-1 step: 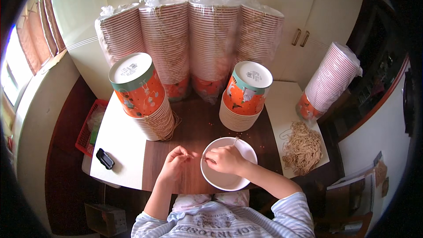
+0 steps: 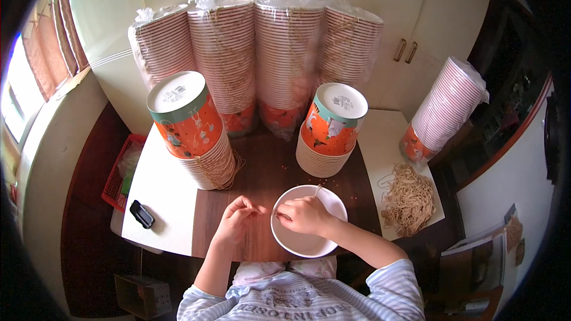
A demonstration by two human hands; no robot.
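Note:
A white-lined paper bucket (image 2: 300, 244) stands mouth up at the table's near edge. My right hand (image 2: 304, 215) reaches over it, fingers pinched together by its left rim; what they hold is too small to make out. Just left of the bucket, my left hand (image 2: 239, 219) is closed in a pinch, its fingertips pointing toward the right hand. Anything between those fingertips cannot be made out. A short piece of tan string (image 2: 319, 188) shows at the bucket's far rim, behind my right hand.
Upside-down orange bucket stacks stand at left (image 2: 190, 125) and right (image 2: 330, 131), the left one with string on it. Tall plastic-wrapped stacks (image 2: 288, 53) line the back; another wrapped stack (image 2: 443, 110) leans at right. A string heap (image 2: 409, 199) and black case (image 2: 142, 214) lie at the sides.

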